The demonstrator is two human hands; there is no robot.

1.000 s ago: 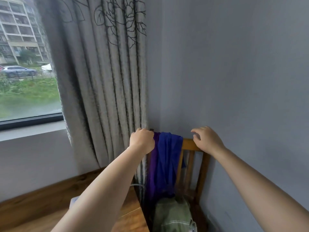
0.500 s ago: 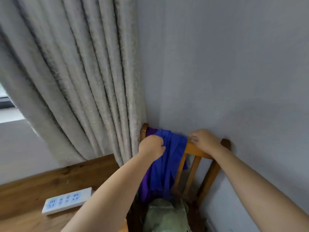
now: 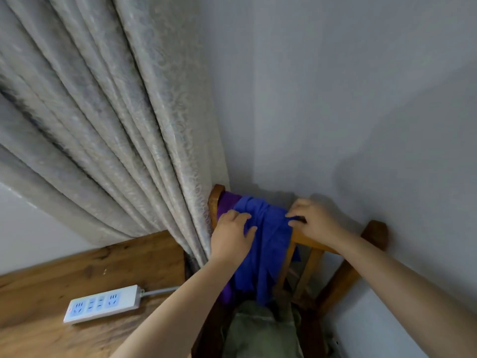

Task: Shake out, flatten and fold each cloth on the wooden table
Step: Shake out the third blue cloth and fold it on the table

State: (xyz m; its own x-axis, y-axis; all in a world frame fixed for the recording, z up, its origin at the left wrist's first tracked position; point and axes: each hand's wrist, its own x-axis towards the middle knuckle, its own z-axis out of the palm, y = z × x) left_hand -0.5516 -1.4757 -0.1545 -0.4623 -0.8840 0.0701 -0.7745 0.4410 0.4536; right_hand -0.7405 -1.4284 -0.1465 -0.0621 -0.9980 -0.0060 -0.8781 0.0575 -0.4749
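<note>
Both hands are on the blue cloth [image 3: 265,244] that hangs over the top rail of a wooden chair [image 3: 317,245].

Left hand [image 3: 232,236] lies on the left part of the cloth with its fingers bent into the fabric, so it grips a fold there; right hand [image 3: 313,222] pinches the right edge of the cloth at the rail between thumb and fingertips. The cloth falls down the chair back, and a purple cloth [image 3: 227,202] shows just beside it on the left, partly under it. A green-grey bundle [image 3: 258,329] lies on the chair seat, below the 2 cloths. The wooden table [image 3: 51,280] stands to the left of the chair and carries a white power strip [image 3: 103,303] with its cable. A grey curtain [image 3: 103,125] hangs down between table and chair, against the grey wall [image 3: 335,99].
</note>
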